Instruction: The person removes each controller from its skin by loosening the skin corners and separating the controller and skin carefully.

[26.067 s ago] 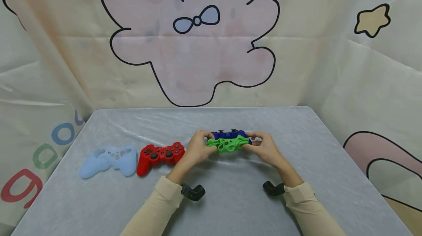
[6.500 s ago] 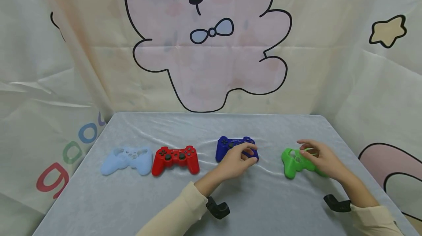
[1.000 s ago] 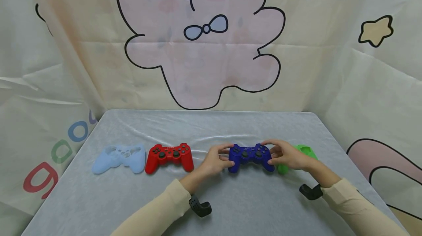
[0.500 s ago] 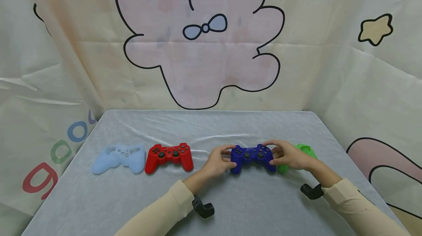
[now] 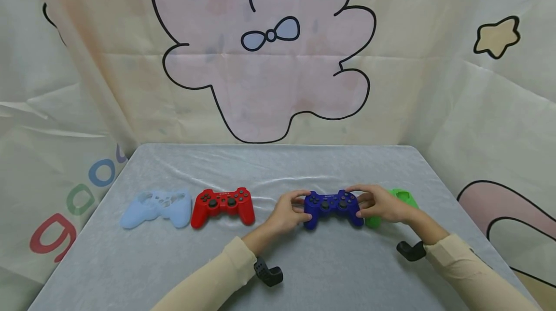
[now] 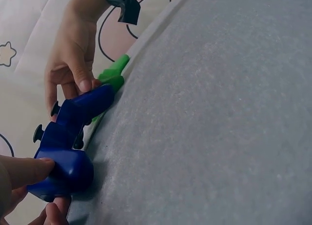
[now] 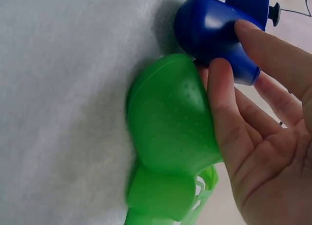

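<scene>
Between both hands sits a blue game controller, face up, its two sticks toward the camera. My left hand holds its left end, thumb on the grip, fingers at the back edge. On the opposite end, my right hand pinches the right grip; in the right wrist view its thumb presses the blue controller while other fingers curl beneath. Right beside that hand, a green silicone controller cover lies on the cloth, partly hidden by the hand in the head view.
A red game controller lies left of the left hand. Further left is a pale blue silicone cover. Grey cloth covers the table, and a printed curtain hangs behind its far edge.
Much earlier, both hands held the green cover against the blue controller; later the two lay apart. Over the last second the held blue controller has shifted slightly right, then stayed nearly still.
</scene>
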`<action>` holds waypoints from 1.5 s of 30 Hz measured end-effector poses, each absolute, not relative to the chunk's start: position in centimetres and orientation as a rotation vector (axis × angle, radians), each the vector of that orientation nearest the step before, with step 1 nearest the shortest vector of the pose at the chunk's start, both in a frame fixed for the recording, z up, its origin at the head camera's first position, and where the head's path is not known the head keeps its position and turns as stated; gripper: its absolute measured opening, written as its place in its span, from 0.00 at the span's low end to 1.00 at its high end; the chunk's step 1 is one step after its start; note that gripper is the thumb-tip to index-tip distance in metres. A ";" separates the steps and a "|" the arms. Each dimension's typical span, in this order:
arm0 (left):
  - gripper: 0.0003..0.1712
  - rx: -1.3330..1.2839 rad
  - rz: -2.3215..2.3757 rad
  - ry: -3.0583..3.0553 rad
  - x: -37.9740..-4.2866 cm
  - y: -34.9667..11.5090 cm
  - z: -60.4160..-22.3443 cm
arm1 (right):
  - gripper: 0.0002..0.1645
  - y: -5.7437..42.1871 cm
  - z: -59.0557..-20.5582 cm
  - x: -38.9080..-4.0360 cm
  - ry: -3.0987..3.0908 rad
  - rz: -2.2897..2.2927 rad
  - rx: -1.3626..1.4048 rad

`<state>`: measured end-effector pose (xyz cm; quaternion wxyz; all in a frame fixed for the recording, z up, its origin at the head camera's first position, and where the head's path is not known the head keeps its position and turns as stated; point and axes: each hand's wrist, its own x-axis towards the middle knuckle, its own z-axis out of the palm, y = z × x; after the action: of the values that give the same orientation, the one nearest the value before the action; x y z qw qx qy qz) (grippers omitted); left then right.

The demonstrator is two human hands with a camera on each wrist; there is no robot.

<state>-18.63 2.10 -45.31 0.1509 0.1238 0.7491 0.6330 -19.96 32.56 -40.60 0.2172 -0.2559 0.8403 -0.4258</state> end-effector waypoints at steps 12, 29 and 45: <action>0.34 0.331 1.801 2.186 -18.6 2.5 -45.2 | 0.41 32.9 -40.8 -20.1 2.317 -1.183 -0.683; 0.35 0.351 1.794 2.184 -18.5 2.3 -45.3 | 0.40 32.8 -40.9 -20.1 2.341 -1.155 -0.671; 0.34 0.363 1.765 2.197 -18.7 2.4 -45.7 | 0.40 32.7 -40.8 -19.9 2.342 -1.153 -0.678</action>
<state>-18.72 2.40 -45.74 0.1493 0.1264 0.7645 0.6142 -19.87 32.72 -40.82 0.2204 -0.2453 0.8469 -0.4171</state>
